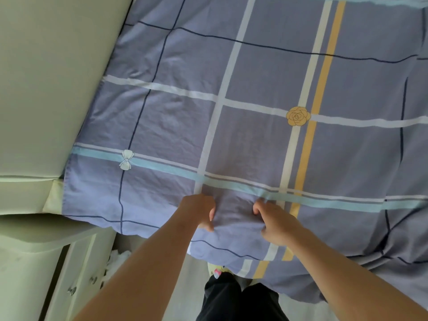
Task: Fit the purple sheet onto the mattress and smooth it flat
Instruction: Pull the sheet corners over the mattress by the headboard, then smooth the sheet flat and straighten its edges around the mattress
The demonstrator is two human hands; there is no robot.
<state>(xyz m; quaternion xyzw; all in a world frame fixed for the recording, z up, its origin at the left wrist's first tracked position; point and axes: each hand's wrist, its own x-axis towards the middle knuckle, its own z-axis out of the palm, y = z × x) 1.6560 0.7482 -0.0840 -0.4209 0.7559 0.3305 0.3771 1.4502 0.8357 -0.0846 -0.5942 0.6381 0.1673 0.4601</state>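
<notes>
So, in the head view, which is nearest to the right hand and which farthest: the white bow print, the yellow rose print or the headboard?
From the right hand, which grips the purple sheet:
1. The yellow rose print, ahead, slightly right.
2. The white bow print, far left.
3. The headboard, beyond the bow, leftmost.

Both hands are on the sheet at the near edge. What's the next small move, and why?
Probably draw both hands apart: the left hand and right hand grip the purple sheet close together, with fabric bunched between them and creases toward the right corner.
</notes>
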